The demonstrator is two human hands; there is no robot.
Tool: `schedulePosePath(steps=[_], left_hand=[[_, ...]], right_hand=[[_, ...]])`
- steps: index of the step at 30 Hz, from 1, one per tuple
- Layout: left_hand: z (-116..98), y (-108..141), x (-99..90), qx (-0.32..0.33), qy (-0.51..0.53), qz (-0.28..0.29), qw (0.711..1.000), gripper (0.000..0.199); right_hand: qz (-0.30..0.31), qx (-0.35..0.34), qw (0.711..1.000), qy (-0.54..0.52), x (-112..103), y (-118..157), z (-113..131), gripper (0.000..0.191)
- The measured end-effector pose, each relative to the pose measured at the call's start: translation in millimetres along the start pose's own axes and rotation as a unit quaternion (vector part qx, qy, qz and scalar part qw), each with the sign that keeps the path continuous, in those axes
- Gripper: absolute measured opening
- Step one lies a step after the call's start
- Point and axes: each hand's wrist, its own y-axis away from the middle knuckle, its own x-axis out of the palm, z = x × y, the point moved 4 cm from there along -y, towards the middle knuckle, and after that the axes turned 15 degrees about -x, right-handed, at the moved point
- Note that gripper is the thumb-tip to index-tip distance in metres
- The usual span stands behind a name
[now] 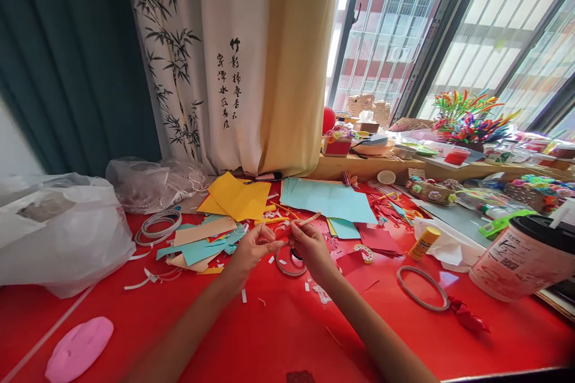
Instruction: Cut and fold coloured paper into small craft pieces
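Note:
Above the middle of the red table, my left hand [255,249] and my right hand [313,251] are close together, fingertips facing. A thin, tan paper strip [311,219] sticks out up and to the right from the pinched fingers of my right hand. My left thumb and forefinger are pressed together; what they hold, if anything, blends into the red behind them. Just below the hands lies a roll of tape [291,271]. Left of them is a pile of cut paper in teal [204,251] and tan [204,231].
Yellow sheets [240,196] and light blue sheets [327,198] lie at the back. A white plastic bag [67,233] and pink clay [79,349] are at left. To the right are a glue stick [424,243], a tape ring [422,288] and a large drink cup [523,263].

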Motion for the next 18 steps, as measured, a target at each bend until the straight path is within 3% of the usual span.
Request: schedulePosePath(steps=[2, 4, 6, 9, 14, 18], left_hand=[[-4.0, -0.2, -3.9, -0.011, 0.005, 0.028, 1.000, 0.027], [-8.4, -0.8, -10.0, -0.007, -0.001, 0.004, 1.000, 0.033], [-10.4, -2.3, -13.7, 0.003, -0.004, -0.026, 1.000, 0.039], [-8.1, -4.9, -11.3, 0.002, 0.015, -0.007, 1.000, 0.043], [-7.5, -2.8, -8.9, 0.017, 0.028, 0.023, 0.999, 0.031], [-7.4, -1.1, -11.0, 0.009, 0.033, 0.004, 0.999, 0.024]], right_hand=[[0.013, 0.046, 0.998, -0.035, -3.8, -2.4, -1.8, 0.028], [0.048, 0.081, 0.994, -0.049, -4.3, -2.4, -1.2, 0.031], [0.105, 0.113, 0.988, -0.030, -1.2, 1.2, -0.3, 0.033], [0.188, 0.148, 0.970, 0.036, 5.5, 10.4, -0.5, 0.032], [0.274, 0.137, 0.944, 0.121, 12.2, 18.0, 2.5, 0.034], [0.284, 0.117, 0.945, 0.109, 16.8, 17.7, 9.9, 0.032]])
